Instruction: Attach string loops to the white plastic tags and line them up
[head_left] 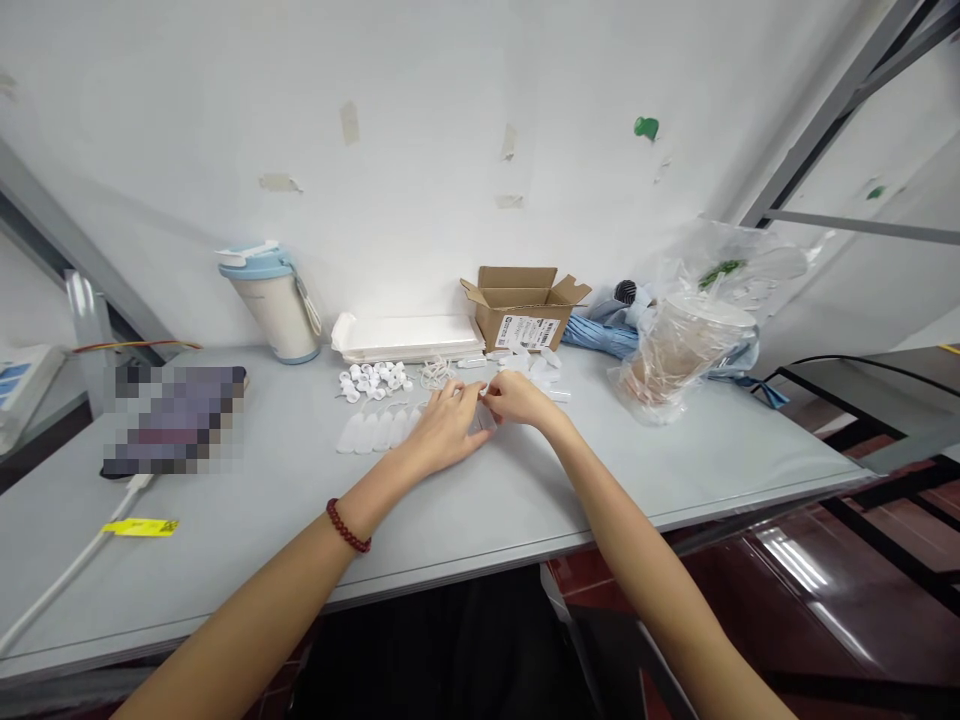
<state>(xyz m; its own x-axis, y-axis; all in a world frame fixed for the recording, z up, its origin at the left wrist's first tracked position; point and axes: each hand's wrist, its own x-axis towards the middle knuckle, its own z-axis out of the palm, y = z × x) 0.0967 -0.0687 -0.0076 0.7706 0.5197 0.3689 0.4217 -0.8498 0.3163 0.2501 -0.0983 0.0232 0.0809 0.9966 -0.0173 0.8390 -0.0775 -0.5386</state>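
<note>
Over the right end of a row of translucent, bottle-shaped pieces [373, 432] is my left hand [444, 428]. Its thumb and index finger are on either side of one translucent piece [485, 417], mostly covered by the fingers. My right hand [516, 398] is closed in a pinch at the upper end of that piece, its fingertips close to my left fingertips. What the pinch holds is too small to make out. Behind my left hand lie a pile of small white caps [373, 380] and a loose bundle of thin white cord [438, 373].
Several translucent parts [537, 366] lie before an open cardboard box [523, 310]. A long white box [412, 335] and a tumbler [274, 305] stand along the wall. On the left lies a blurred-out device [180, 420] with a cable; on the right, a plastic-wrapped cup [690, 345].
</note>
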